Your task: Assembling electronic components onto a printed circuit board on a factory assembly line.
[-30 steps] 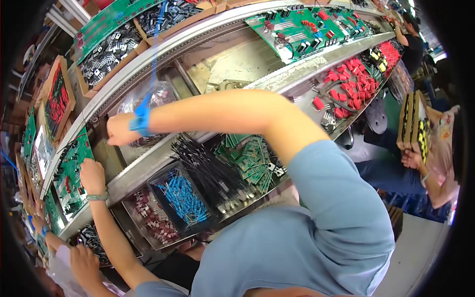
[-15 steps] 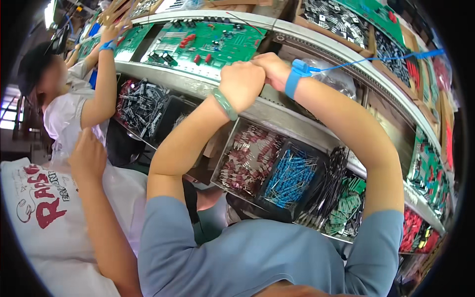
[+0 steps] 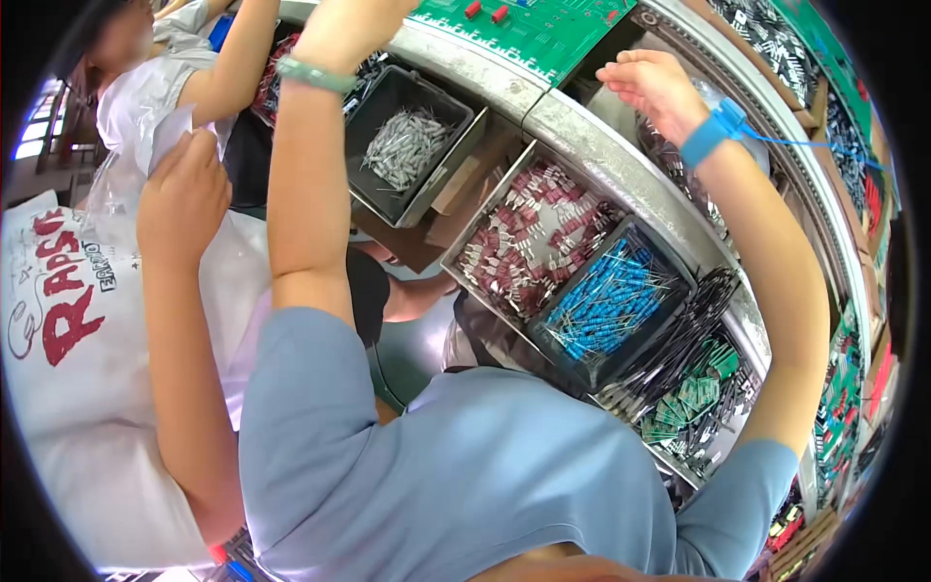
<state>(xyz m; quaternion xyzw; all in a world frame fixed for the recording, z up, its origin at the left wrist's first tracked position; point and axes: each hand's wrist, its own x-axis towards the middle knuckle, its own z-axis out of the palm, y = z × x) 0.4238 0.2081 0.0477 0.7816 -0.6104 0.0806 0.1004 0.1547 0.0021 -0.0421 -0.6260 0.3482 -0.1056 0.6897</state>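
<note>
My left hand [image 3: 351, 29], with a pale green bangle above the wrist, reaches up over the left end of a green circuit board [image 3: 553, 37]. Its fingers run out at the picture's upper edge, so I cannot see what they hold. To the right of the board's corner, my right hand [image 3: 661, 92] hangs in the air with fingers loosely stretched and apart, nothing visible in them. A blue wrist strap [image 3: 713, 134] with a cord circles that wrist. Several red components stand on the board.
Below the metal rail [image 3: 485, 68] sit a black bin of whitish parts [image 3: 405, 150], a tray of dark red components [image 3: 529, 233] and a bin of blue resistors [image 3: 611, 301]. Black leads [image 3: 708, 310] and small green boards [image 3: 684, 403] lie farther right. A co-worker's arm [image 3: 179, 291] is close on the left.
My hands, together at the board's near edge before, have come apart: the left went left and up, the right went right and opened. The view has shifted, showing less of the board.
</note>
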